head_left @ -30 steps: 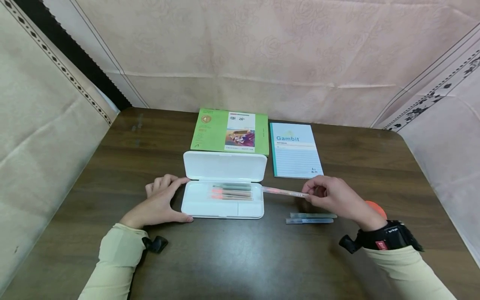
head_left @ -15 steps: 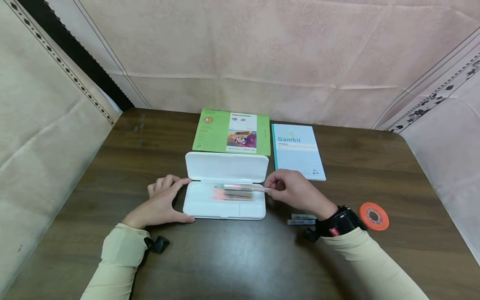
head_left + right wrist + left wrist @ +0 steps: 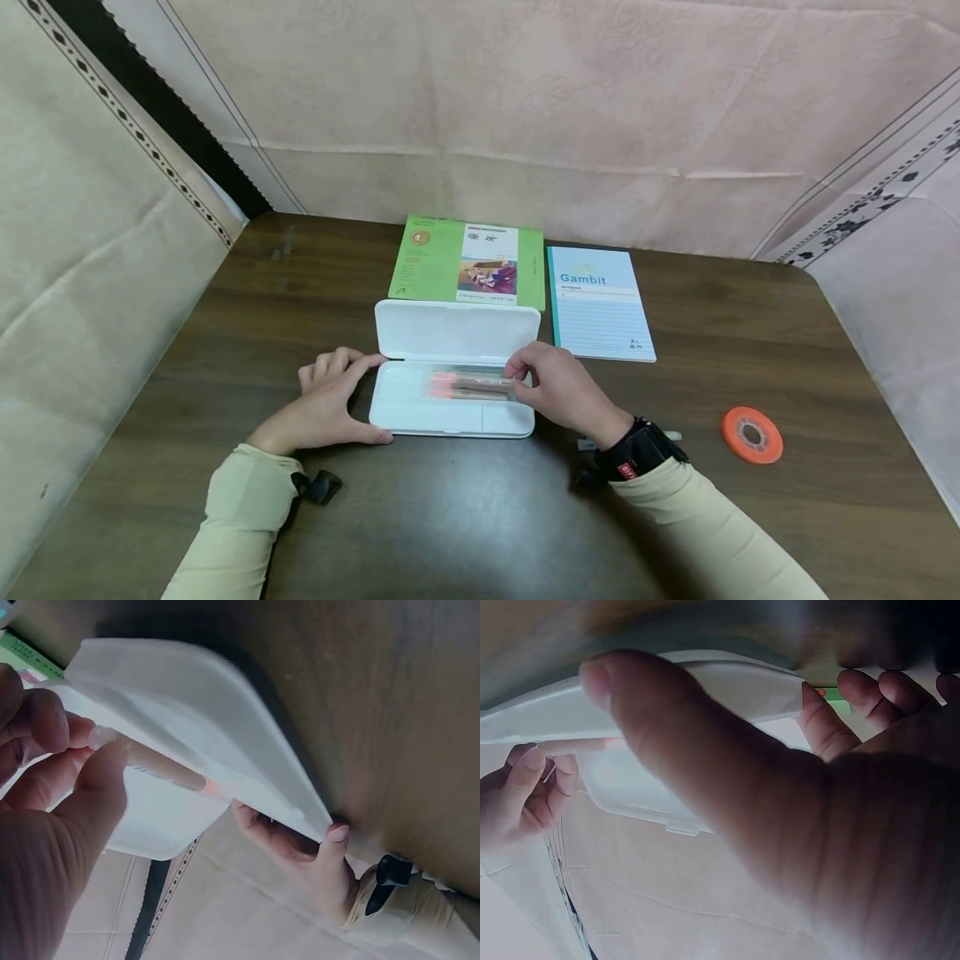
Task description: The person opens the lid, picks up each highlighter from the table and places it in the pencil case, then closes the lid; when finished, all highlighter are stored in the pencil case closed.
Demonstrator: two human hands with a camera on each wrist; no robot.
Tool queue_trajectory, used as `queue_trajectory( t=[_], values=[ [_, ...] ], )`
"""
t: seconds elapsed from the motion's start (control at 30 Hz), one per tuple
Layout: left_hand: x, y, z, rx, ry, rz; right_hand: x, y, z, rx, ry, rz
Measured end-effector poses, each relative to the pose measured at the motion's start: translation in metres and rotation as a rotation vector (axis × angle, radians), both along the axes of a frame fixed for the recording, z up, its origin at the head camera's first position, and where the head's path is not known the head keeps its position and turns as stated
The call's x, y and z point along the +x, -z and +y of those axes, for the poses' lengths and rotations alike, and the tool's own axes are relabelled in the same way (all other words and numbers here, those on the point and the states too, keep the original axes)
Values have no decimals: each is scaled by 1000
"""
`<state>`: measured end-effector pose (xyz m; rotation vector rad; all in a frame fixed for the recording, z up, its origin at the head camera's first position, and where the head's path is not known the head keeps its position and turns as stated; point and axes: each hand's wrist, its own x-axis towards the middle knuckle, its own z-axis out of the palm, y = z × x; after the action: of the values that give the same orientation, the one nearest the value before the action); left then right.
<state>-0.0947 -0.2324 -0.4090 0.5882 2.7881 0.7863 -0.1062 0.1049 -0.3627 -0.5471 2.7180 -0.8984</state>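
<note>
A white pencil case (image 3: 408, 410) lies with its lid raised in the middle of the table. My left hand (image 3: 326, 408) spans its left end, thumb at the front corner and index finger at the hinge corner. Over the right end of the case, my right hand (image 3: 558, 385) pinches one end of a slim pen (image 3: 161, 765) between thumb and fingertips. This pen has a pinkish far end and lies low along the tray, overlapping several other pens in the head view. In the left wrist view, the large thumb (image 3: 667, 712) covers part of the case.
Behind the case lie a green book (image 3: 423, 258) and a light blue notebook (image 3: 600, 312). An orange ring-shaped roll (image 3: 752, 435) sits at the right. Pens (image 3: 586, 445) on the table are mostly hidden under the right wrist. Pale cloth hangs along the table's far edge.
My right hand has moved left from beside the case, bringing the pen over the tray and down among the other pens. My left hand stays on the case.
</note>
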Motion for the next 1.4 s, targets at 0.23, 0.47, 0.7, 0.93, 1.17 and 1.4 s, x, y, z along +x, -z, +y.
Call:
queue_trajectory(
  t=[0.23,0.47,0.7,0.93,1.17,1.4],
  values=[
    [0,0,0,-3,-3,-3,3,3,-4,-12,-1,56],
    [0,1,0,5,2,-5,6,-1,-2,-50,-16,81],
    [0,1,0,6,-1,2,8,-2,7,-76,-17,45],
    [1,1,0,4,-5,3,12,-7,29,-108,6,7],
    [0,1,0,8,2,9,17,-14,80,-22,57,-2],
    [0,0,-1,7,1,8,32,-15,131,20,127,-9]
  ],
)
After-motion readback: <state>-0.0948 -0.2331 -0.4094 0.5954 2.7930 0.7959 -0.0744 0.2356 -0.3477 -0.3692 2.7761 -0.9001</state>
